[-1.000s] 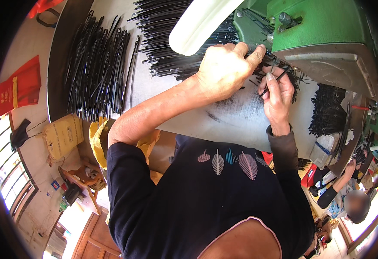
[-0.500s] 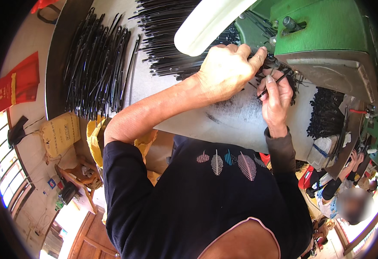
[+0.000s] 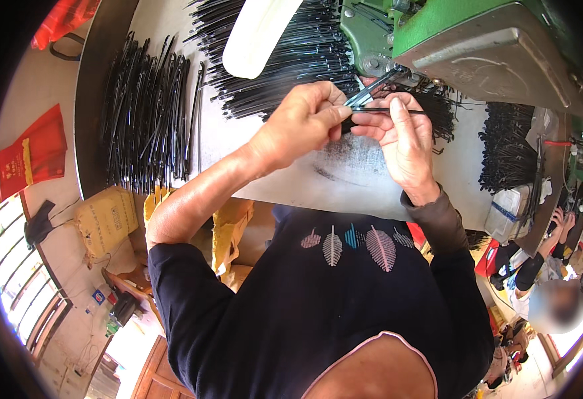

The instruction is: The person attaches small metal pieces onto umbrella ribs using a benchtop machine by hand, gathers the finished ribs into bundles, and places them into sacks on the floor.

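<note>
Over the table in front of the press, my left hand (image 3: 304, 120) is closed, its thumb and forefinger pinching the end of a thin, dark, rod-like strip (image 3: 374, 110). My right hand (image 3: 408, 143) is beside it, with thumb and fingers around the same strip farther right. A second, wider black strip with a bluish shine (image 3: 378, 86) slants from my left fingertips up toward the press; my fingers hide where it ends. Beyond my left hand lies a broad pile of slim black rods (image 3: 285, 53).
Another bundle of black rods (image 3: 148, 113) lies at the table's left. A green press (image 3: 477, 40) overhangs the right side. Short black pieces (image 3: 507, 146) are heaped beyond my right hand. A white bar (image 3: 261, 33) hangs above the pile. Another person (image 3: 551, 292) sits at far right.
Both hands have drawn back from under the press toward me, my left hand also moving left. The dark strip is now stretched between them. The view has shifted slightly.
</note>
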{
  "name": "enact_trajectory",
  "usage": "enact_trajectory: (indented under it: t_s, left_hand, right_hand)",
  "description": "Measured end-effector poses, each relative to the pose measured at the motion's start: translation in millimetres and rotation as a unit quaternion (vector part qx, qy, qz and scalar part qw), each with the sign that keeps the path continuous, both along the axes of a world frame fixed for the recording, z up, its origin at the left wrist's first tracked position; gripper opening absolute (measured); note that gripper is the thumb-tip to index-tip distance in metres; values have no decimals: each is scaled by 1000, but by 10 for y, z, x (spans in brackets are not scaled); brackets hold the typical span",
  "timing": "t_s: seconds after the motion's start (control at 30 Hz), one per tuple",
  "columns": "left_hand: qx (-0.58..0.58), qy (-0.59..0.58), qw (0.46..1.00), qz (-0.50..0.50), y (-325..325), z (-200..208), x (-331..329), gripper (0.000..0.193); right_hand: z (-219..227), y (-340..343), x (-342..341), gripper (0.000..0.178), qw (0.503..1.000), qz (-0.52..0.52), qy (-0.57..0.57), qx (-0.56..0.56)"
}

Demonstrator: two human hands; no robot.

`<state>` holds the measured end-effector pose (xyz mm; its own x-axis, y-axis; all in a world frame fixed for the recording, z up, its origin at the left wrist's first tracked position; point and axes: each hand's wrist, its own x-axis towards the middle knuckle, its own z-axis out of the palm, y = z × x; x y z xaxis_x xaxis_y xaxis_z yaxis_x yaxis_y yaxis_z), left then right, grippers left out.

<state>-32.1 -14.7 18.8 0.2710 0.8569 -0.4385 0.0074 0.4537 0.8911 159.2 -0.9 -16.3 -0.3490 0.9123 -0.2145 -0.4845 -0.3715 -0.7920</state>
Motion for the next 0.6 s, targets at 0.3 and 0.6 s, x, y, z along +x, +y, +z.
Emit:
enact_trajectory:
  t_s: [0.3, 0.6]
  left_hand:
    - [-88, -135, 986, -48, 138, -96, -275, 20]
    - [125, 218, 960, -124, 146, 160, -313, 31]
  right_hand:
    - [-46, 219, -22, 28, 993, 89, 56, -51]
    - [-55, 187, -13, 30, 990, 96, 97, -24]
